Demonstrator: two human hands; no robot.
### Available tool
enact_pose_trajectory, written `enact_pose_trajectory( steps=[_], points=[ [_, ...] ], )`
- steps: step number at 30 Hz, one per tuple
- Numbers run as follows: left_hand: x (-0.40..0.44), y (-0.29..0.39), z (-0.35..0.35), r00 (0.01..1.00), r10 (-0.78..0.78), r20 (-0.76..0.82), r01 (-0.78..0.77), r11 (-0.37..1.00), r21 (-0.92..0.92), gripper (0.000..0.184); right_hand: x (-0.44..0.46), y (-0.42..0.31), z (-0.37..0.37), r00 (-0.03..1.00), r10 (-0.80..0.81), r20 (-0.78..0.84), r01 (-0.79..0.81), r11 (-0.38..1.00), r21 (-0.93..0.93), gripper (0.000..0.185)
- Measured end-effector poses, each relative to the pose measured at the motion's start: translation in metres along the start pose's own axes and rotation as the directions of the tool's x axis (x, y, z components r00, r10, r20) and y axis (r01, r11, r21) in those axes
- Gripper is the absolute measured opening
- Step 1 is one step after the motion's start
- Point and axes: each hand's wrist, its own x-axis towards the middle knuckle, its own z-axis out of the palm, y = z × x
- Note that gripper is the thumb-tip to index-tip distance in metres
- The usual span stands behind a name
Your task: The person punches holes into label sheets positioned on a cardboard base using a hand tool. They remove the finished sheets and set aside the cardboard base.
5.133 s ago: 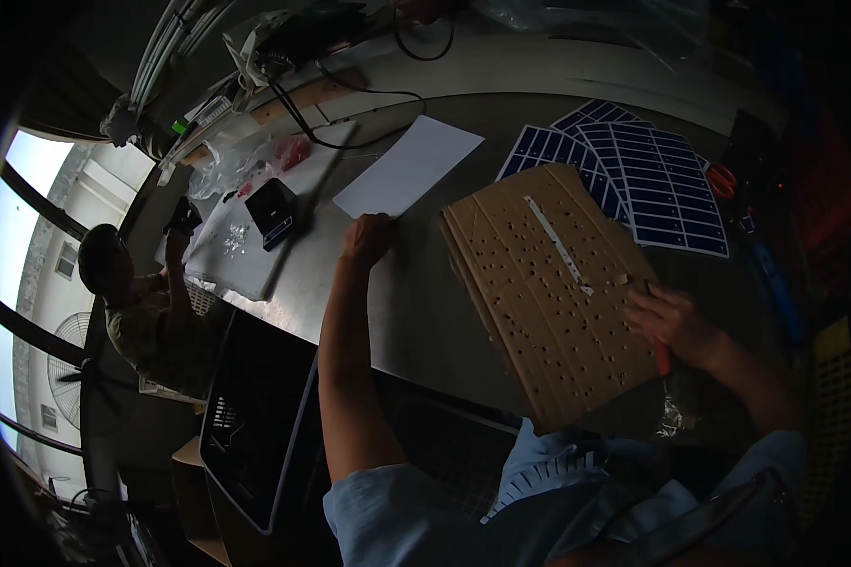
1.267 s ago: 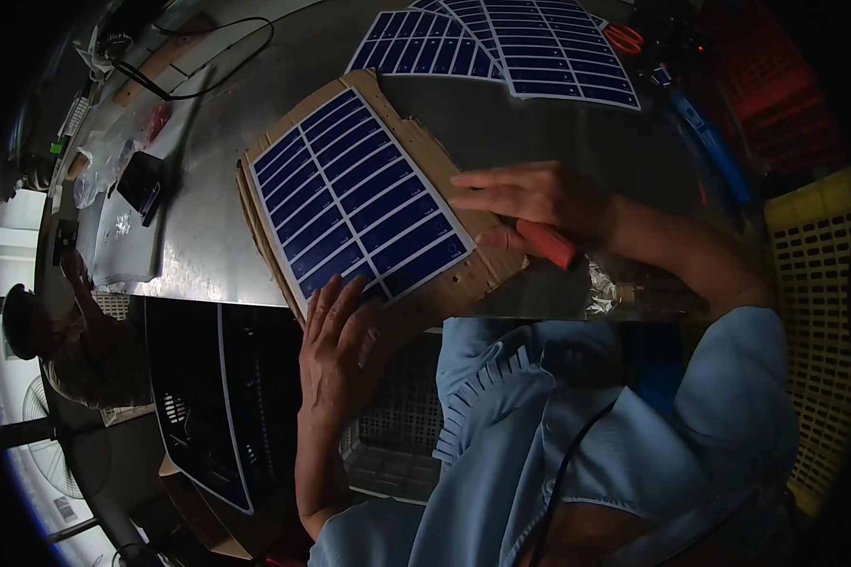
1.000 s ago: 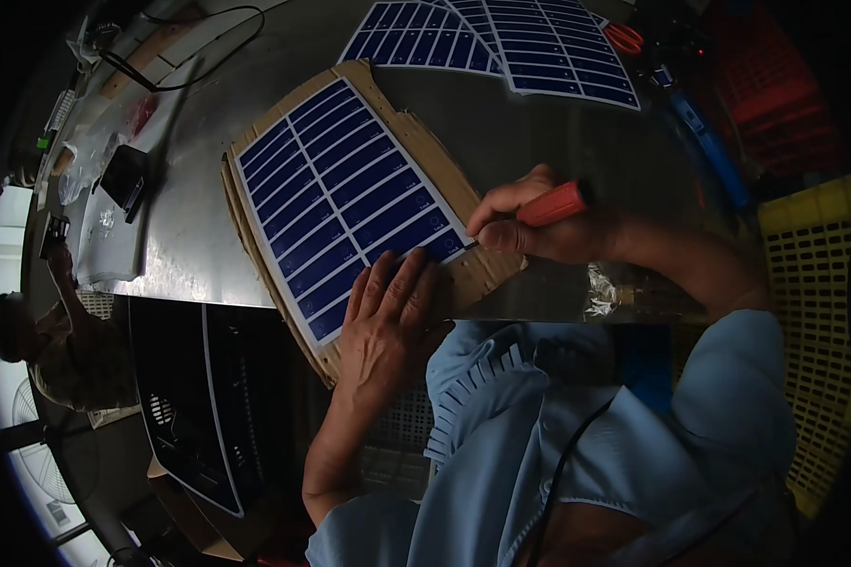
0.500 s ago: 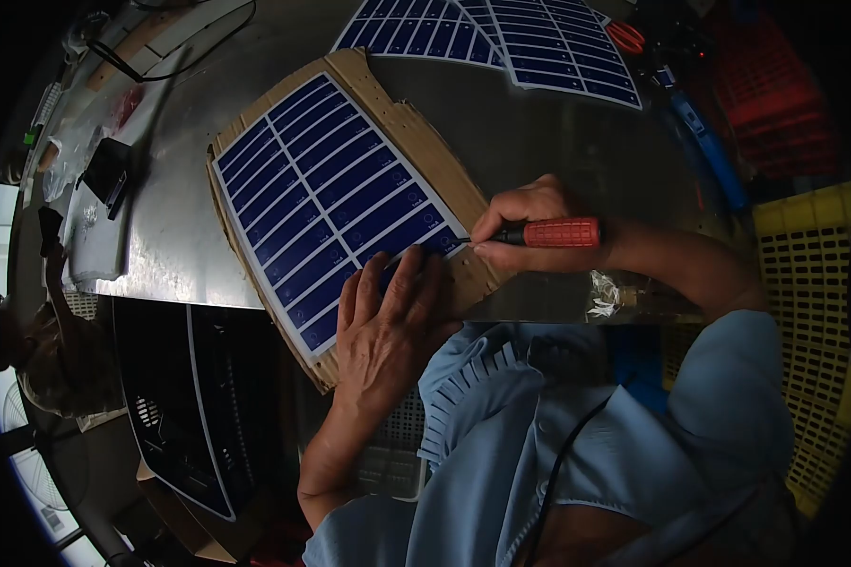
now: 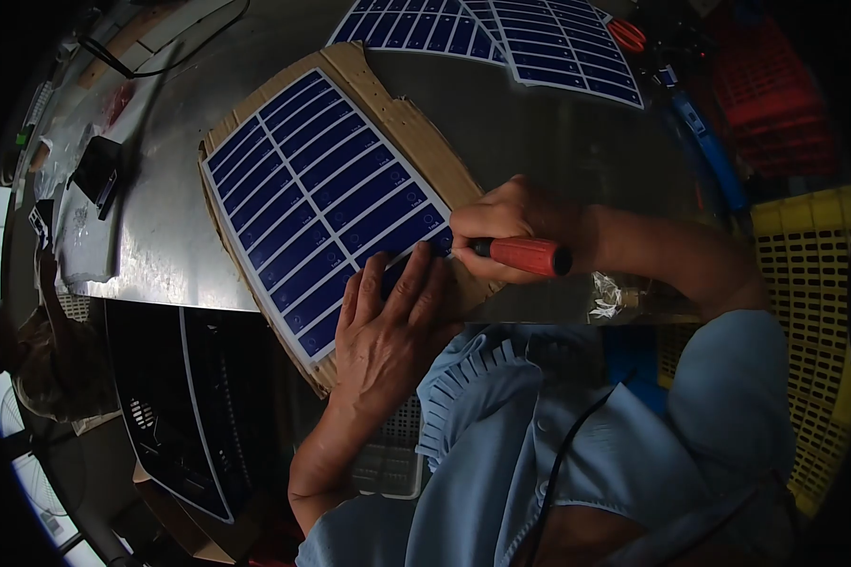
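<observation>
A blue label sheet [image 5: 298, 184], divided by white lines into two columns of strips, lies on a piece of brown cardboard [image 5: 402, 118]. My left hand [image 5: 388, 317] rests flat on the sheet's near right corner with its fingers apart. Gripped in my right hand [image 5: 511, 227] is a red-handled screwdriver [image 5: 531, 255] with a black collar. It is tilted, its handle toward my right, and its tip is hidden behind my fingers at the sheet's right corner.
More blue label sheets [image 5: 567, 42] lie at the far side of the metal table [image 5: 175, 213]. Orange-handled scissors [image 5: 626, 36] and a blue tool [image 5: 704, 142] are at the right. Yellow [image 5: 808, 321] and red crates [image 5: 766, 104] stand beyond. A person [image 5: 57, 350] is at the left.
My right hand has moved slightly left, and the screwdriver's handle has swung down and toward me. Its shaft is now hidden. The cardboard and sheet have shifted slightly left; my left hand stays on the sheet.
</observation>
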Motion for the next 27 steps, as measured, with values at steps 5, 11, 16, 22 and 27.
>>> enact_pose_trajectory(
  steps=[5, 11, 16, 22, 27],
  points=[
    [-0.002, 0.000, -0.002, 0.999, 0.010, -0.035, -0.010, 1.000, -0.002, 0.067, -0.008, 0.001, 0.002, 0.998, 0.001, -0.059, 0.002, 0.999, 0.042, 0.008],
    [-0.002, 0.000, -0.002, 0.999, 0.015, -0.050, -0.016, 1.000, -0.023, 0.065, -0.008, 0.015, 0.009, 0.960, 0.057, -0.274, -0.012, 0.987, 0.163, 0.009],
    [-0.003, -0.001, -0.001, 0.999, 0.017, -0.043, -0.018, 0.999, -0.034, 0.065, -0.002, 0.014, 0.004, 0.976, 0.024, -0.217, -0.003, 0.995, 0.096, 0.009],
    [-0.002, -0.003, -0.002, 0.999, 0.025, -0.035, -0.026, 0.999, -0.033, 0.065, 0.011, 0.009, -0.010, 0.998, 0.057, 0.006, -0.057, 0.994, 0.091, 0.007],
    [-0.001, -0.003, -0.002, 0.999, 0.031, -0.037, -0.032, 0.999, -0.031, 0.063, 0.023, 0.011, -0.009, 0.998, -0.006, 0.065, 0.004, 1.000, 0.022, 0.010]
  ],
)
